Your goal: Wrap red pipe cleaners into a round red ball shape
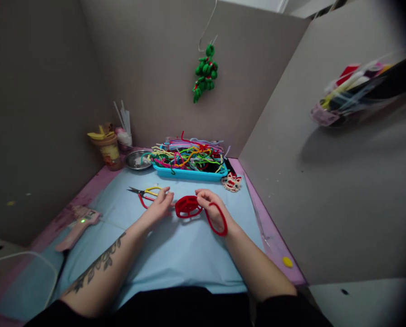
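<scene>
A red pipe-cleaner piece [188, 206], bent into a rounded cage shape, lies on the light blue mat [175, 254]. My right hand [212, 208] is closed on its right side, and a loose red loop trails down across that hand. My left hand [159, 208] touches the piece's left end with fingers curled. Small scissors [144, 193] with yellow and red handles lie just beyond my left hand.
A blue tray [190, 172] full of coloured pipe cleaners stands at the back, with a metal dish [137, 160] and a cup [108, 150] to its left. A pink glue gun [78, 225] lies left. Grey partition walls enclose the desk; a green ornament [205, 72] hangs above.
</scene>
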Available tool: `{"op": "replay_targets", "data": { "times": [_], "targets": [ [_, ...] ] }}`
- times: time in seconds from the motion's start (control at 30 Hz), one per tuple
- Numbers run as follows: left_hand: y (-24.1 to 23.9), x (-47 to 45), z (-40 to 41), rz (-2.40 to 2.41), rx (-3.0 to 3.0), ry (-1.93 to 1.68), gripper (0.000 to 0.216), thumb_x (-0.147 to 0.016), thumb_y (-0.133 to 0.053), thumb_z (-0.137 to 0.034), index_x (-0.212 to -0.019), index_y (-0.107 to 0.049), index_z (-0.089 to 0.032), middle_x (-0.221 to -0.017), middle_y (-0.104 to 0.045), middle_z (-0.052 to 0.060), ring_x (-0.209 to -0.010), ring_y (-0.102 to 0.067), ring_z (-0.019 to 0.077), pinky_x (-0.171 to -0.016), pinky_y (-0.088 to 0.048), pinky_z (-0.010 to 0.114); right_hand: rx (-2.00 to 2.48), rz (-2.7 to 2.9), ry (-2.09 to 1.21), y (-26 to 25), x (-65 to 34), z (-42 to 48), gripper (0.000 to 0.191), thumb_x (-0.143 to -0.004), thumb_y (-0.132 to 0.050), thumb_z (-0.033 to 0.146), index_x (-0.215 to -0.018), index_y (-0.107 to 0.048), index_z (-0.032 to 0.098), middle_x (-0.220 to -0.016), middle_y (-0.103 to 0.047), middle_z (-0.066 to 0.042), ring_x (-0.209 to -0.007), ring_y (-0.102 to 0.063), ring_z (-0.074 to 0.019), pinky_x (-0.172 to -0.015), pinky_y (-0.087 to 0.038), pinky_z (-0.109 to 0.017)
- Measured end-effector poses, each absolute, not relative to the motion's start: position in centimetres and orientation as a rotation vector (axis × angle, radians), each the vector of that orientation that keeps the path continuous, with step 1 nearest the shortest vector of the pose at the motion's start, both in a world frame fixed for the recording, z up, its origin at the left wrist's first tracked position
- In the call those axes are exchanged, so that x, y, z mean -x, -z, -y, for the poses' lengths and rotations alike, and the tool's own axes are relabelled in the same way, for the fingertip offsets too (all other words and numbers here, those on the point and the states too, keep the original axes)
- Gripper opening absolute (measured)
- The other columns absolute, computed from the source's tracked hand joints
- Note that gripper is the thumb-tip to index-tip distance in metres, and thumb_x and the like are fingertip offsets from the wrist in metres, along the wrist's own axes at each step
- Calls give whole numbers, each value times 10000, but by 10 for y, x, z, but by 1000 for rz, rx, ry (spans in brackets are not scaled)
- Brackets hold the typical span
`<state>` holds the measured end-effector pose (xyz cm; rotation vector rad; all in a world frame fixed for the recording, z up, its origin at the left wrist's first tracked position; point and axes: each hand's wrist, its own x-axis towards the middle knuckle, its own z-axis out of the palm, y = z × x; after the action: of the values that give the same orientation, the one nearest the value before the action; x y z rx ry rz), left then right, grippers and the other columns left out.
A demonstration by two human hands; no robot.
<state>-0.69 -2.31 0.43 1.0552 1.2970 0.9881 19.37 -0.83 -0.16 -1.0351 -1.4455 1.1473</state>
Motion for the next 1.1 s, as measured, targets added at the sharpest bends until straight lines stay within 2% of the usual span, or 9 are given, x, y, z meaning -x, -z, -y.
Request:
{"op": "replay_targets", "data": {
  "times": [0.07,0.13,0.3,0.43,0.57,0.7,0.8,0.97,1.1],
  "targets": [
    [-7,5,25,-1156,-847,-910,593,-806,-497,-587,-1303,-378,-286,-1353,-454,140,-910,-639,223,-618,-516,309,1024,1451,-1042,5,-193,7,193,-777,-595,380,-750,-593,189,-1054,-572,-69,-1023,-542,-223,-900,-422,-362],
    [-8,3,28,-1024,-691,-854,565,-791,-531,-580,-1253,-445,-266,-1271,-516,133,-848,-659,223,-568,-526,306,1019,1503,-873,6,-191,10,150,-819,-549,341,-786,-580,198,-1089,-541,-77,-1039,-534,-217,-886,-440,-363],
    [-5,-2,28,-756,-473,-882,340,-845,-565,-365,-1093,-600,-135,-1004,-651,115,-783,-655,168,-688,-541,278,824,1785,-343,11,-188,20,128,-840,-489,157,-887,-590,220,-1143,-506,-91,-1095,-505,-219,-940,-436,-417],
    [-4,-4,26,-702,-451,-1108,260,-795,-626,-207,-1042,-620,-127,-993,-677,93,-813,-650,167,-721,-537,275,646,1934,-136,19,-186,20,272,-801,-485,71,-988,-594,238,-1223,-473,-96,-1131,-480,-227,-933,-459,-430],
    [-9,-6,27,-696,-509,-1207,364,-741,-677,-159,-1091,-581,-176,-1038,-671,65,-818,-651,165,-710,-540,284,582,1984,-7,20,-183,19,276,-783,-503,66,-967,-618,236,-1212,-482,-94,-1134,-473,-238,-941,-448,-443],
    [-13,-7,28,-715,-560,-1248,479,-708,-711,-155,-1148,-530,-214,-1085,-651,51,-816,-656,148,-736,-537,285,762,1873,-64,15,-181,23,164,-787,-544,126,-897,-624,218,-1120,-503,-102,-1072,-491,-247,-928,-440,-453],
    [-13,-8,29,-752,-552,-1258,580,-685,-732,-155,-1203,-482,-227,-1110,-636,56,-813,-662,148,-747,-537,293,884,1797,-246,10,-181,23,93,-822,-530,171,-854,-609,208,-980,-517,-84,-953,-527,-211,-848,-473,-399],
    [-11,-9,29,-793,-575,-1255,681,-670,-747,-164,-1270,-431,-226,-1120,-635,85,-805,-668,163,-711,-539,284,942,1757,-544,2,-183,22,91,-838,-523,196,-788,-599,202,-774,-549,-23,-732,-532,-151,-686,-457,-288],
    [-11,-10,30,-792,-608,-1237,696,-680,-736,-162,-1297,-422,-233,-1114,-647,91,-816,-672,179,-697,-539,280,1055,1639,-664,-1,-184,20,73,-784,-586,228,-722,-609,197,-718,-557,-4,-670,-515,-136,-657,-430,-267]
  ]
}}
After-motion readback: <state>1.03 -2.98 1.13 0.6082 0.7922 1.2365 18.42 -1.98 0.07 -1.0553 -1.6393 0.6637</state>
